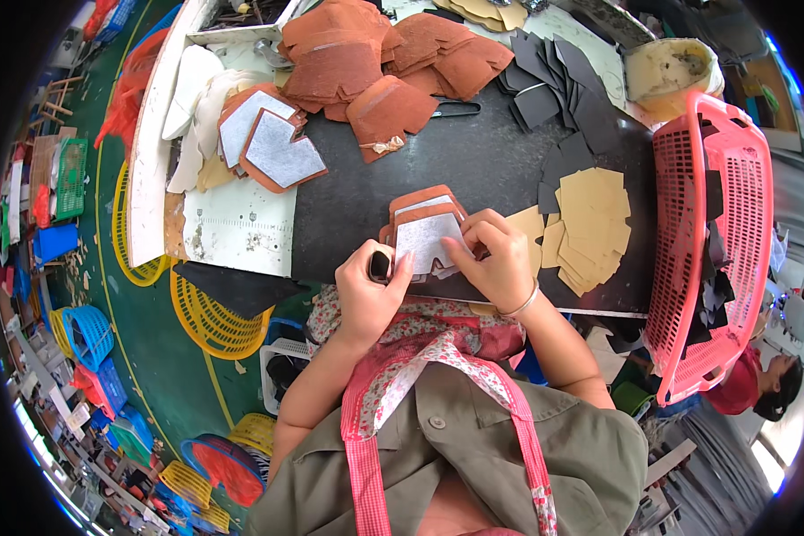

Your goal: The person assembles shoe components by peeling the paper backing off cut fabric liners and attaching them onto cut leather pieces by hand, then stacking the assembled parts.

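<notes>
In front of me lies a small stack of brown leather pieces, with a white-backed leather piece on top that has a notched near edge. My left hand is curled at its left side, the thumb on its edge. A dark oval thing with a shiny rim shows at the left fingers; I cannot make out whether it is worn or held. My right hand pinches the piece's right side between thumb and bent fingers. What lies under both hands is hidden.
Brown leather pieces are heaped at the back, white-backed ones at left. Black pieces and tan pieces lie to the right. A black-handled tool rests behind. A pink basket flanks the right edge, a yellow basket the left.
</notes>
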The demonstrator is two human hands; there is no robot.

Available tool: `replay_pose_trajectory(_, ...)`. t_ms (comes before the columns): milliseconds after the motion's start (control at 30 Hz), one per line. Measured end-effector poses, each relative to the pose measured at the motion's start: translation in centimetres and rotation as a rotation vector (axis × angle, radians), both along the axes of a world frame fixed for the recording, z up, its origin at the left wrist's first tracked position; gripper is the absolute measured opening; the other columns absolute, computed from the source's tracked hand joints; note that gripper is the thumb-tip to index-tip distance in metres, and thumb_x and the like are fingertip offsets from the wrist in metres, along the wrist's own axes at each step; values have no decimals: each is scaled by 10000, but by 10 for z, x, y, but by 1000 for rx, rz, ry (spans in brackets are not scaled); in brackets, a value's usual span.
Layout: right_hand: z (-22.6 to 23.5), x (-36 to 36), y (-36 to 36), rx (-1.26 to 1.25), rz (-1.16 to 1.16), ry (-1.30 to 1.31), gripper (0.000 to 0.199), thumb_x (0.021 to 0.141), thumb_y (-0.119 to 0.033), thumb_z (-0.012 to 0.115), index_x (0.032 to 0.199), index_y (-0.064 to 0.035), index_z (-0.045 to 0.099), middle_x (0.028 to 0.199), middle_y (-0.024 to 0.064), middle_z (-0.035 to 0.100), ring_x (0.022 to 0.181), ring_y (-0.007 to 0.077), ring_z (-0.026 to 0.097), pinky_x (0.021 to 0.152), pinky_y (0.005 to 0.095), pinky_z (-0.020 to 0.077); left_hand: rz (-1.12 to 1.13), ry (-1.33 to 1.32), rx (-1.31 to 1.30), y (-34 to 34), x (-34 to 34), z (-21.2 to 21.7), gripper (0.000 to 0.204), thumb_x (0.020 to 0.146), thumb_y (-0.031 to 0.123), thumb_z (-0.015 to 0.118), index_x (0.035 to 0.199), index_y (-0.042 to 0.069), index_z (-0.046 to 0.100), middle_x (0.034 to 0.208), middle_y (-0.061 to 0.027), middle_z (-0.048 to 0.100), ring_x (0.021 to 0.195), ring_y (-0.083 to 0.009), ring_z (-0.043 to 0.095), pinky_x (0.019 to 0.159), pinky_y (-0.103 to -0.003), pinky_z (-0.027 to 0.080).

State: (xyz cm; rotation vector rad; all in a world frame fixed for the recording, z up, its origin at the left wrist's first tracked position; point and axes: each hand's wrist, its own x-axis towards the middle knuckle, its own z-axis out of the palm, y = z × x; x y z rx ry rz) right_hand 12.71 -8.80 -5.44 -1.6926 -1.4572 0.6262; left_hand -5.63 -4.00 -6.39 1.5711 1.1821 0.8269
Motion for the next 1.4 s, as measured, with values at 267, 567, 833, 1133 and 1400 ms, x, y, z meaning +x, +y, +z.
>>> replay_pose_trajectory(267, 6, 1, 5, 30, 54, -518, 317, 726, -239, 795, 674, -44, 551, 758, 58, 539, 593, 211, 574, 473, 317, 451, -164, 354, 290, 7, 9, 14, 278, 758, 117, 745, 715, 33, 483, 672, -108, 547, 574, -267, 572, 529, -363, 465)
replay_pose_trajectory(567, 38, -2, 9, -17, 232, 156, 452, 672, -277, 848, 916, -20, 567, 856, 102, 588, 761, 250, 612, 643, 348, 498, -438, 412, 78, 29, 0, 46, 335, 730, 171, 745, 903, 4, 512, 883, -183, 544, 788, -400, 595, 665, -446, 488)
replay_pose_trajectory(833, 33, 11, 22, -18, -10, 445, 134, 848, -14, 692, 870, 12, 562, 755, 54, 602, 651, 115, 592, 587, 256, 484, -478, 327, 340, 86, 14, 34, 420, 699, 151, 799, 1031, 11, 583, 1004, -150, 575, 969, -330, 579, 829, -398, 472)
replay_pose_trajectory(1133, 48, 38, 19, 140, -307, 650, 63, 914, -28, 631, 906, -8, 572, 814, -9, 585, 689, 33, 526, 598, 187, 453, -317, 414, 664, 126, 39, -13, 162, 758, 48, 705, 809, 22, 554, 834, -93, 533, 850, -295, 530, 766, -400, 451)
replay_pose_trajectory(1400, 49, 18, 20, -40, -259, 934, 63, 944, -81, 602, 904, -41, 573, 801, -35, 604, 679, 15, 517, 581, 178, 399, -581, 204, 562, 58, 13, 25, 175, 707, -9, 661, 832, 16, 542, 866, -128, 556, 847, -316, 544, 749, -409, 458)
